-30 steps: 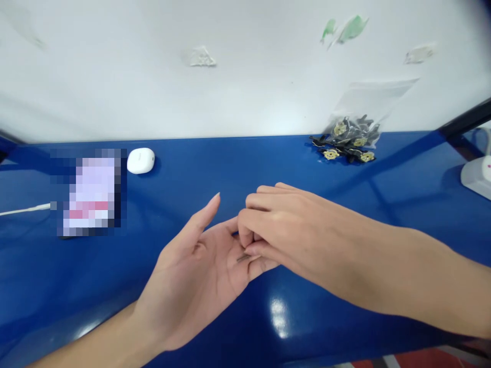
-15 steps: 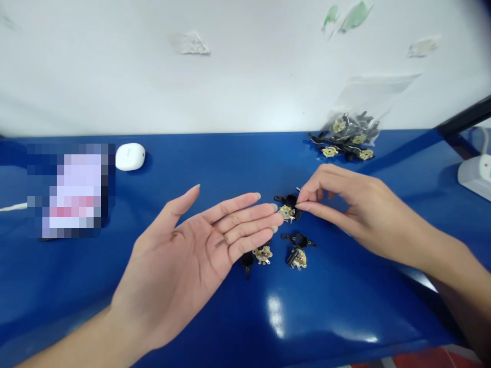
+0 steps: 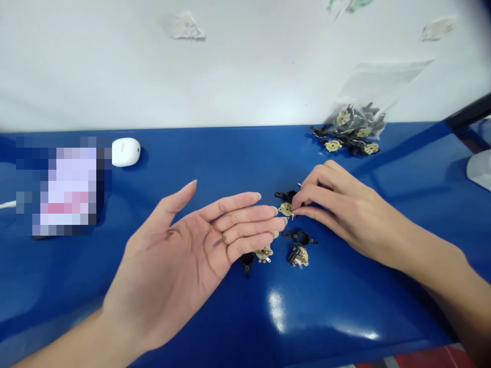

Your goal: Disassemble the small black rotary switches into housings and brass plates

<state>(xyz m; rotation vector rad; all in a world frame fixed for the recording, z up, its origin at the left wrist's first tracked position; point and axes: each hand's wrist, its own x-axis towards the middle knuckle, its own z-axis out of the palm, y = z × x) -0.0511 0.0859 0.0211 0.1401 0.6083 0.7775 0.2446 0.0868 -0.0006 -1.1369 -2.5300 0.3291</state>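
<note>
Your left hand (image 3: 180, 260) lies open, a small pin (image 3: 219, 242) on its fingers. Your right hand (image 3: 337, 209) pinches a brass part (image 3: 285, 208).

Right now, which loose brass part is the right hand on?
The far part, at the right hand's fingertips. The two near parts lie untouched, closer to the camera.

No legible text, label, brand or number found. The flat item (image 3: 63, 191) on the blue table (image 3: 215, 153) is blurred beyond reading.
</note>
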